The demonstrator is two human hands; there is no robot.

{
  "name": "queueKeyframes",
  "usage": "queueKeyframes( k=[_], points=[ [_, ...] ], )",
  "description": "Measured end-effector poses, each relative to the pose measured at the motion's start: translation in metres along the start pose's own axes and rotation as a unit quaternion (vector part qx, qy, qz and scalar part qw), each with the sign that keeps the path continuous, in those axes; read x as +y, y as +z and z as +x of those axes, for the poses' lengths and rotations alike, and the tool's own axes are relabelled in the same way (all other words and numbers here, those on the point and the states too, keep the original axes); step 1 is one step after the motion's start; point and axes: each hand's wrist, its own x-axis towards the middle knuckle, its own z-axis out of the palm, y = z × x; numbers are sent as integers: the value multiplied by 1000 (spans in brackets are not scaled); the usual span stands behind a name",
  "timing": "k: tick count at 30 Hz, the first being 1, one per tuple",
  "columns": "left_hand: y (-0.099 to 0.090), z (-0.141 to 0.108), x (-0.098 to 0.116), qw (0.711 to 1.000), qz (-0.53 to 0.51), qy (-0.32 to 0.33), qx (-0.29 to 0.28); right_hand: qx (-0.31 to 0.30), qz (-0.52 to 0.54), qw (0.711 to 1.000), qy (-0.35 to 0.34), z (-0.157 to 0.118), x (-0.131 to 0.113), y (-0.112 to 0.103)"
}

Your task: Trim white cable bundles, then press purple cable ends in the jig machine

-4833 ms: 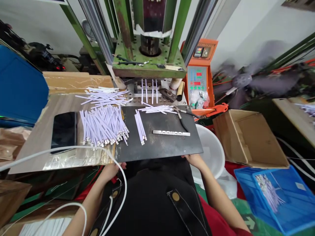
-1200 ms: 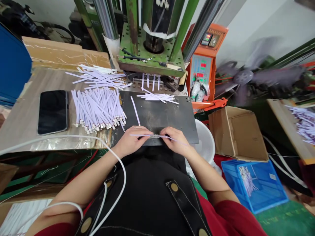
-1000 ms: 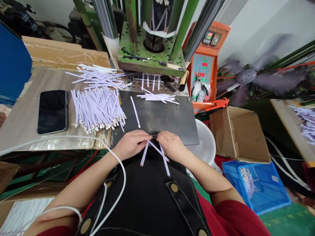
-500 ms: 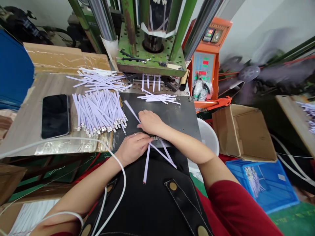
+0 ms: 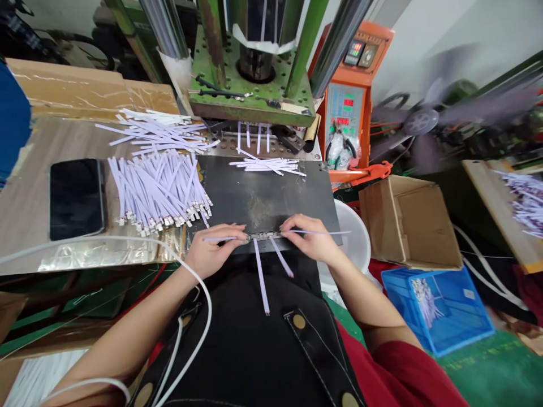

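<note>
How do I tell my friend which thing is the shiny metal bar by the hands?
Find the big green press machine. Below it lies a flat black metal plate. At its near edge, a narrow silver metal bar sits between the left hand and right hand, with pale lilac strips sticking out, unlike the loose piles.

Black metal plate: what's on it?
The black metal plate holds white strips at its far side, a metal bar at its near edge; the left hand and right hand hide the rest.
</note>
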Motion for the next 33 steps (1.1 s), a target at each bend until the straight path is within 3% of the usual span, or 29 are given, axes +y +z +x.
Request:
queueKeyframes(
  k=[5, 9, 12, 15, 18, 24, 26, 29, 31, 33],
  points=[
    [8, -6, -4, 996, 12, 93, 4, -11, -106, 989, -101, -7, -3, 21],
    [7, -4, -1, 993, 51, 106, -27, -15, -147, 979, -139, -12, 3, 27],
    [10, 0, 0, 989, 85, 116, -40, 4, -114, 985, -130, -18, 15, 23],
    [14, 1, -2, 984, 98, 143, -39, 36, -151, 983, -93, -18, 24, 15],
    [17, 1, -5, 983, 114, 144, -20, -25, -163, 980, -108, -8, 22, 11],
    [25, -1, -7, 975, 157, 154, -3, -144, -68, 969, -187, 22, 12, 9],
    [17, -5, -9, 971, 180, 153, -27, -220, -35, 960, -169, 29, 13, -8],
    [-16, -10, -13, 961, 212, 167, -62, -321, 12, 940, -116, 51, 10, -38],
    [-47, -11, -15, 953, 250, 165, -53, -303, -1, 949, -87, 78, 2, -38],
    [-74, -6, -16, 937, 322, 130, -46, -240, -62, 967, -54, 113, -13, -11]
  ],
)
